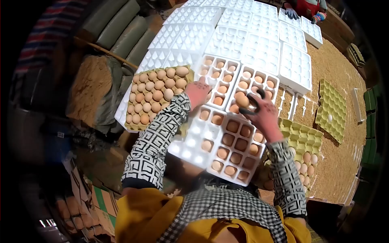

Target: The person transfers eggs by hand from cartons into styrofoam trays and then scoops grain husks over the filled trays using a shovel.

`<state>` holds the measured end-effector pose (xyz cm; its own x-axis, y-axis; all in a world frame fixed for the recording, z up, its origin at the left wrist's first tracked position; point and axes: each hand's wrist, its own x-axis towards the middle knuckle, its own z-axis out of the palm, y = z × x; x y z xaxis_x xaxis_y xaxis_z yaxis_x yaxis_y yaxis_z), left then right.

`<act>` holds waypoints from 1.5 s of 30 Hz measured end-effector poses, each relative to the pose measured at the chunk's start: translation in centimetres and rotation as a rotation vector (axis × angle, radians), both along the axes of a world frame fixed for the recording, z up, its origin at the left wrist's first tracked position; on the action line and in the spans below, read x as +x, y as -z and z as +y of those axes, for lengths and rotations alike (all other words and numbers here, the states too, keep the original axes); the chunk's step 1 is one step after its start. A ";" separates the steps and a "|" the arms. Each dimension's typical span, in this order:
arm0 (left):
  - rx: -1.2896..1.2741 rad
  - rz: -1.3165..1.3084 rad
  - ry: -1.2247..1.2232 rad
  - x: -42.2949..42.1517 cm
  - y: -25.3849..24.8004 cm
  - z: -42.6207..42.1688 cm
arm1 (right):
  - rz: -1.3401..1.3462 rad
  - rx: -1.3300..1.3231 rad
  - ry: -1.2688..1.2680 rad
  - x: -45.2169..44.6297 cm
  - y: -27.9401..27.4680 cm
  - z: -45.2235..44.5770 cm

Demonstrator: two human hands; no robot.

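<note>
My right hand (262, 112), in a reddish glove with dark fingertips, grips a brown egg (242, 100) between thumb and fingers. The egg is above a white foam tray (276, 86) with eggs in several of its cells. My left hand (198, 93), gloved in the same red, reaches over the left edge of the neighbouring foam tray (225, 83); its fingertips are blurred and partly hidden. Left of that hand, a yellow-green pulp tray (132, 106) is full of eggs. Nearer my body sits another foam tray (213, 181), partly filled with eggs.
White foam trays (229, 40) cover the far table. On the right, sawdust (330, 162) carries a pulp tray (332, 107) with one pale egg and another pulp tray (300, 135) partly filled. A co-worker's gloved hands (291, 13) are at the far end. Grey sacks (125, 36) lie left.
</note>
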<state>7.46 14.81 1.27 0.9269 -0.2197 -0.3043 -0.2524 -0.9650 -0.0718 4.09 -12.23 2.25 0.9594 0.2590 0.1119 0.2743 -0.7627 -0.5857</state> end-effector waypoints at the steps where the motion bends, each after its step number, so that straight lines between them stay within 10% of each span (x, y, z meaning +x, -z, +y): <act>1: 0.068 0.057 0.029 0.8 0.1 1.0 | -0.108 -0.046 -0.057 1.6 0.0 2.2; 9: -0.322 0.003 -0.083 6.3 -1.9 4.6 | -0.076 -0.373 -0.262 10.3 5.6 15.0; 13: -0.007 0.110 0.133 8.6 0.5 3.2 | 0.172 0.279 0.032 8.6 4.9 12.6; 15: -0.029 0.194 0.069 9.2 -0.6 3.1 | 0.754 0.939 0.040 7.4 5.1 10.9; 19: -1.079 0.237 -0.350 4.8 -5.4 7.0 | 0.859 1.188 0.082 1.8 1.6 9.5; 26: -1.304 -0.330 -0.562 -11.2 -4.0 7.6 | 0.449 0.317 -0.411 -6.4 6.6 13.1; 35: -0.481 -0.538 0.199 -20.8 7.6 2.1 | 0.008 0.219 -0.415 -9.2 8.2 8.9; 42: -0.776 -0.449 0.059 -20.3 5.1 -3.0 | -0.223 0.119 0.469 -10.6 1.2 -12.5; 45: -0.924 -0.255 0.247 -17.1 2.6 -12.1 | -0.063 -0.410 0.640 -12.8 1.8 -23.4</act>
